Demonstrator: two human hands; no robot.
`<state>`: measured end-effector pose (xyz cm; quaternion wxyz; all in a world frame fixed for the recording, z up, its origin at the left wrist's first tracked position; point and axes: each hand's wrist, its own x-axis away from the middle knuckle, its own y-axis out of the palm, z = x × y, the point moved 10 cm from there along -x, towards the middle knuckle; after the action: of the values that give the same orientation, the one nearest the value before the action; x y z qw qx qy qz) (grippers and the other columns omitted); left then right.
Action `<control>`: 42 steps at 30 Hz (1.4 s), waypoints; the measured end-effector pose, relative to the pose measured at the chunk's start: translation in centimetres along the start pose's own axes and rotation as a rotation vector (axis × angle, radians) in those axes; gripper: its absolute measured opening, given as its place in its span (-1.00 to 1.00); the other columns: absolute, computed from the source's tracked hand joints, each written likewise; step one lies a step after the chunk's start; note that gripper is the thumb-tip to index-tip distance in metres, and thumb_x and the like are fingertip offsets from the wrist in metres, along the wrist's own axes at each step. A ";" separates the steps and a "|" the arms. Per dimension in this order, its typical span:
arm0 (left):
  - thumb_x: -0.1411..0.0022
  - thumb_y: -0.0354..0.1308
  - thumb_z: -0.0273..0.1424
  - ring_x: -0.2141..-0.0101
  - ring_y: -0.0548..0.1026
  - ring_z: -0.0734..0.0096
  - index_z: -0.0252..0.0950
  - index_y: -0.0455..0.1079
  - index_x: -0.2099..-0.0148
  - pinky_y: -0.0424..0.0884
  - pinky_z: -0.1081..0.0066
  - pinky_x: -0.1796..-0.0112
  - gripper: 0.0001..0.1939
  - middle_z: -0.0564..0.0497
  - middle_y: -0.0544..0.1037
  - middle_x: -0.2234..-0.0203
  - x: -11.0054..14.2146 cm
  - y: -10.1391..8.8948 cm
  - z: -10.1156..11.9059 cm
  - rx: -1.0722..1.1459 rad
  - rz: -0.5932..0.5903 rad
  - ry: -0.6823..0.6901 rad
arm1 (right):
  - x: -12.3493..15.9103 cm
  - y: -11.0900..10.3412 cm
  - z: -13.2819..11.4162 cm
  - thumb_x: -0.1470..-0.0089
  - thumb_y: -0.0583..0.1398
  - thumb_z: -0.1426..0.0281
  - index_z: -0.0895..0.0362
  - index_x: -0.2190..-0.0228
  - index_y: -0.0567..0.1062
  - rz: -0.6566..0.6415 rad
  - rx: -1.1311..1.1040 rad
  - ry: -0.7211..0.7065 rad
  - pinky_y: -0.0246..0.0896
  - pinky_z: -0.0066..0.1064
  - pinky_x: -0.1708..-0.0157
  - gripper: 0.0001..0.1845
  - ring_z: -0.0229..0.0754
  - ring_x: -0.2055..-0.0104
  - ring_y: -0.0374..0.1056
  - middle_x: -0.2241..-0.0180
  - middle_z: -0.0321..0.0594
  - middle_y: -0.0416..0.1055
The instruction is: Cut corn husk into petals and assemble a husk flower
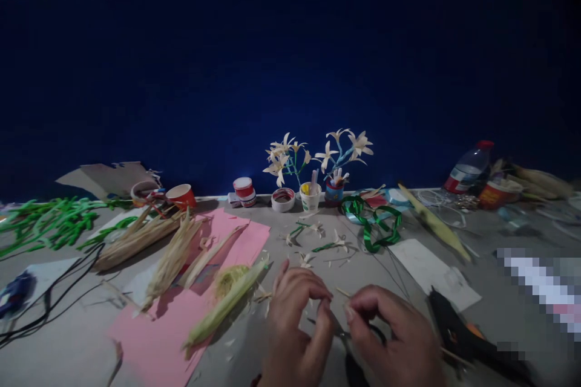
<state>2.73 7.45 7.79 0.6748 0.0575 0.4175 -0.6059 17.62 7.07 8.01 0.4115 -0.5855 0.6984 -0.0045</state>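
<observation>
My right hand (393, 335) is closed in a pinch on a thin wooden stick (342, 292), whose tip pokes out to the left of the fingertips. A similar stick length shows right of this hand, in line with the tip. My left hand (297, 326) is beside it, thumb and index finger pressed together. Whatever lies in that pinch is too small or hidden to make out. Scissors (351, 366) lie on the table below and between the hands, partly covered. White flower pieces (336, 243) with green stems lie beyond my fingers.
A black glue gun (463, 329) lies at the right, near a white card (436, 275). Corn husks (227, 302) and pink paper (154, 338) spread leftward. Cups with flowers (311, 198), green ribbon (376, 227) and a plastic bottle (469, 166) stand or lie toward the blue wall.
</observation>
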 end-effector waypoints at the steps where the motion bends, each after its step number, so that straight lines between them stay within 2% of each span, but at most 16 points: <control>1: -0.19 0.00 -0.59 0.29 0.48 0.28 -0.19 0.25 0.31 0.13 -0.07 -0.10 -0.83 0.07 0.45 0.42 0.1 -0.5 -0.4 -0.005 0.032 -0.022 | 0.1 -0.1 0.3 -0.04 0.15 0.39 0.05 0.58 0.40 0.015 -0.005 0.029 0.26 -0.51 0.52 -0.82 -0.28 0.60 0.37 0.63 -0.41 0.41; 3: -0.21 -0.02 -0.57 0.24 0.47 0.23 -0.20 0.27 0.25 0.14 -0.09 -0.09 -0.84 0.02 0.47 0.37 0.2 -1.0 -0.7 -0.007 0.053 -0.048 | 0.2 -0.1 1.1 -0.05 0.16 0.36 0.04 0.58 0.40 0.015 -0.017 0.100 0.26 -0.51 0.55 -0.81 -0.26 0.60 0.37 0.64 -0.40 0.41; 6: -0.20 0.05 -0.55 0.17 0.47 0.18 -0.19 0.28 0.16 0.07 -0.13 -0.12 -0.82 -0.02 0.51 0.28 -0.1 -0.3 0.6 0.005 -0.051 0.009 | 0.3 0.5 1.7 -0.07 0.15 0.35 0.05 0.55 0.40 -0.042 -0.049 0.139 0.28 -0.51 0.57 -0.83 -0.25 0.59 0.38 0.62 -0.39 0.42; 10: -0.17 0.07 -0.63 0.23 0.47 0.22 -0.17 0.26 0.25 0.01 -0.13 -0.13 -0.78 0.06 0.53 0.41 -0.4 0.0 2.3 -0.040 -0.092 0.107 | -0.1 0.8 0.9 -0.08 0.14 0.40 0.05 0.50 0.41 -0.083 -0.040 0.060 0.32 -0.52 0.53 -0.86 -0.25 0.57 0.41 0.59 -0.38 0.45; 13: -0.14 0.07 -0.66 0.23 0.47 0.21 -0.18 0.25 0.22 -0.04 -0.16 -0.14 -0.74 0.05 0.55 0.40 -0.4 0.2 3.0 -0.103 -0.097 0.170 | -0.4 0.9 -0.2 -0.07 0.13 0.46 0.06 0.47 0.42 -0.127 -0.003 -0.031 0.35 -0.51 0.47 -0.89 -0.25 0.52 0.43 0.55 -0.37 0.47; 18: -0.10 0.08 -0.69 0.25 0.48 0.23 -0.18 0.27 0.29 -0.13 -0.17 -0.17 -0.73 0.10 0.57 0.46 -0.2 -0.3 3.8 -0.191 -0.011 0.213 | -0.6 1.6 -1.2 -0.04 0.09 0.52 0.06 0.50 0.40 -0.190 0.080 -0.081 0.31 -0.48 0.47 -0.84 -0.25 0.51 0.42 0.56 -0.37 0.44; 21: -0.10 0.07 -0.67 0.25 0.48 0.24 -0.18 0.26 0.32 -0.09 -0.15 -0.17 -0.76 0.09 0.54 0.47 0.0 -0.2 3.6 -0.189 0.004 0.189 | -0.6 1.4 -1.2 -0.03 0.10 0.52 0.06 0.52 0.38 -0.165 0.119 -0.107 0.29 -0.48 0.47 -0.84 -0.26 0.52 0.41 0.58 -0.38 0.43; 24: -0.09 0.05 -0.65 0.28 0.47 0.26 -0.18 0.25 0.34 -0.03 -0.13 -0.15 -0.78 0.09 0.51 0.49 0.3 -0.7 3.2 -0.170 0.055 0.158 | -0.8 0.4 -0.5 -0.03 0.12 0.49 0.05 0.51 0.39 -0.111 0.165 -0.131 0.30 -0.46 0.47 -0.86 -0.24 0.53 0.42 0.58 -0.38 0.44; 28: -0.08 0.04 -0.61 0.29 0.46 0.24 -0.16 0.22 0.34 -0.02 -0.11 -0.14 -0.80 0.09 0.48 0.52 0.5 -1.2 2.7 -0.163 0.091 0.149 | -0.8 -2.2 1.1 -0.07 0.15 0.41 0.04 0.46 0.41 0.040 0.232 -0.066 0.33 -0.44 0.49 -0.91 -0.20 0.54 0.44 0.56 -0.36 0.47; 30: -0.09 0.03 -0.61 0.29 0.46 0.24 -0.16 0.22 0.32 -0.02 -0.11 -0.13 -0.79 0.10 0.49 0.52 0.5 -1.3 2.7 -0.152 0.088 0.150 | -0.7 -1.7 0.9 -0.06 0.16 0.40 0.03 0.42 0.43 -0.009 0.170 -0.052 0.35 -0.47 0.50 -0.95 -0.22 0.54 0.45 0.53 -0.36 0.50; 32: -0.09 0.03 -0.61 0.30 0.46 0.25 -0.16 0.21 0.32 -0.01 -0.11 -0.12 -0.79 0.10 0.50 0.52 0.5 -1.1 2.8 -0.139 0.081 0.163 | -0.5 -0.3 0.1 -0.03 0.16 0.44 0.03 0.40 0.44 -0.109 0.091 -0.055 0.37 -0.51 0.50 -0.93 -0.25 0.53 0.46 0.51 -0.37 0.51; 36: -0.08 0.05 -0.60 0.32 0.47 0.25 -0.16 0.22 0.33 0.01 -0.11 -0.13 -0.80 0.10 0.49 0.52 0.5 -1.0 3.0 -0.124 0.102 0.178 | -0.5 1.7 -1.1 -0.05 0.11 0.47 0.05 0.48 0.40 -0.210 0.085 -0.040 0.33 -0.50 0.49 -0.87 -0.26 0.53 0.43 0.57 -0.38 0.46; 39: -0.08 0.04 -0.59 0.32 0.48 0.24 -0.15 0.23 0.34 0.05 -0.08 -0.13 -0.81 0.10 0.50 0.52 0.6 -1.0 3.0 -0.131 0.113 0.175 | -0.6 1.8 -1.1 -0.07 0.09 0.47 0.05 0.52 0.37 -0.210 0.121 -0.069 0.29 -0.48 0.50 -0.84 -0.25 0.54 0.42 0.59 -0.39 0.42; 42: -0.09 0.02 -0.60 0.32 0.49 0.25 -0.15 0.24 0.34 0.03 -0.07 -0.14 -0.80 0.10 0.49 0.53 0.7 -1.3 2.8 -0.138 0.120 0.157 | -0.7 0.5 -0.2 -0.07 0.12 0.46 0.05 0.49 0.39 -0.147 0.191 -0.128 0.30 -0.46 0.49 -0.87 -0.24 0.53 0.43 0.58 -0.38 0.45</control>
<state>2.96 4.92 9.71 0.6774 0.0831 0.5056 -0.5279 17.08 7.66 8.32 0.5074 -0.5925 0.6225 -0.0637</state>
